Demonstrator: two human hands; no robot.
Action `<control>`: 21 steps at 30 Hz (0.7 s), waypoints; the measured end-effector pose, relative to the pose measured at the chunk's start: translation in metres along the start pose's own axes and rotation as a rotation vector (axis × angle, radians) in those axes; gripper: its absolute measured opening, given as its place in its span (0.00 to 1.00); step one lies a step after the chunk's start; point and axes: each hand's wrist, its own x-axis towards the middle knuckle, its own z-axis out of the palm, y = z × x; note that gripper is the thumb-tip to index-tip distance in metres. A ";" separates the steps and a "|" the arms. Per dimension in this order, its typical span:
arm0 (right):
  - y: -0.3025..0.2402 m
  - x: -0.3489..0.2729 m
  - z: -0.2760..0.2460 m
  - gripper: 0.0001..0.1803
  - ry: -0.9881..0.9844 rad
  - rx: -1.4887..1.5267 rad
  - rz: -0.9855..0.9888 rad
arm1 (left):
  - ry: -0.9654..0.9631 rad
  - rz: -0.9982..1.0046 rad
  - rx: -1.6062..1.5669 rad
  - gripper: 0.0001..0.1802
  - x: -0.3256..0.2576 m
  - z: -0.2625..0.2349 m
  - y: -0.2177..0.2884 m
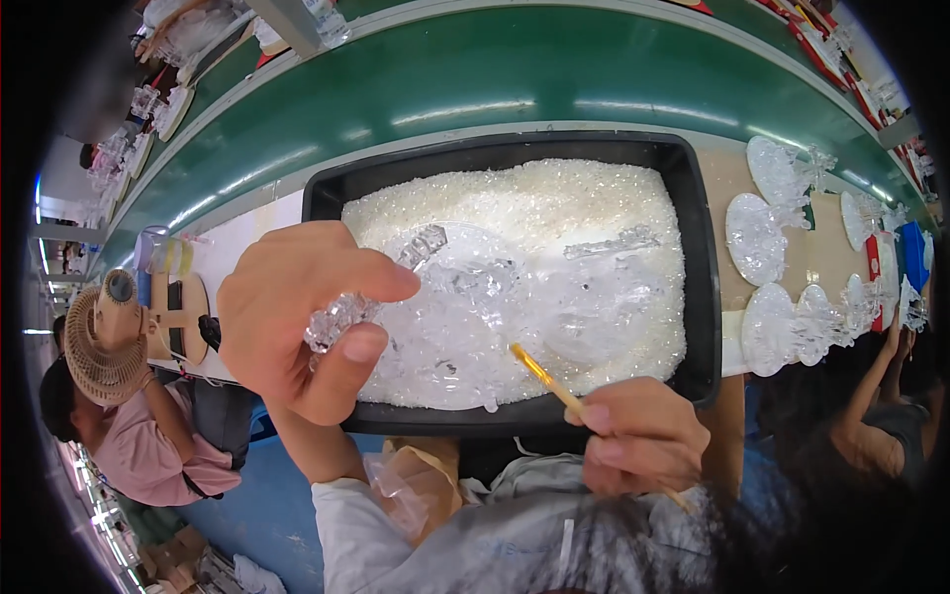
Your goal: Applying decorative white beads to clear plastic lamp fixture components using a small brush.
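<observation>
Long green glossy surface [435,87] is stretching across the background at twelve o'clock, and several pale strips of light are shining on it. Below it, a black rectangular plastic tray [495,148] is standing before you, and white glittering granules [584,188] are filling it.

At nine o'clock of the tray, your left hand [309,319] is making a narrow grip: thumb and bent fingers are closing around a small clear faceted piece [339,322], which is hanging over the tray's edge side. Just beside your index fingertip, a second clear block-like piece [426,246] is showing; I cannot tell if you are touching it.

At five o'clock, your right hand [645,436] is holding a thin brush with yellow metal collar and pale wooden handle [542,372] between thumb and fingers, also narrowly. Its tip is pointing toward eleven o'clock, over a wide clear round piece [435,346] that is lying on the granules; I cannot tell if the tip is touching. At two o'clock inside the tray, a long clear ridged piece [611,244] is lying.

Outside, at three o'clock, clear oval disc-shaped pieces [758,238] are resting on a tan board [720,183]. At nine o'clock, a beige round fan [111,342] is standing out near a person in a pink shirt [148,450].
</observation>
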 end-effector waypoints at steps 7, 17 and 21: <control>0.005 0.004 0.002 0.19 -0.074 0.048 -0.008 | -0.035 0.068 -0.039 0.14 0.002 -0.001 -0.002; 0.004 0.004 0.011 0.15 0.041 0.038 -0.038 | -0.033 0.111 -0.036 0.14 0.004 0.000 -0.002; 0.002 0.009 0.008 0.15 -0.004 -0.002 -0.014 | -0.074 0.067 -0.114 0.14 0.005 0.002 -0.001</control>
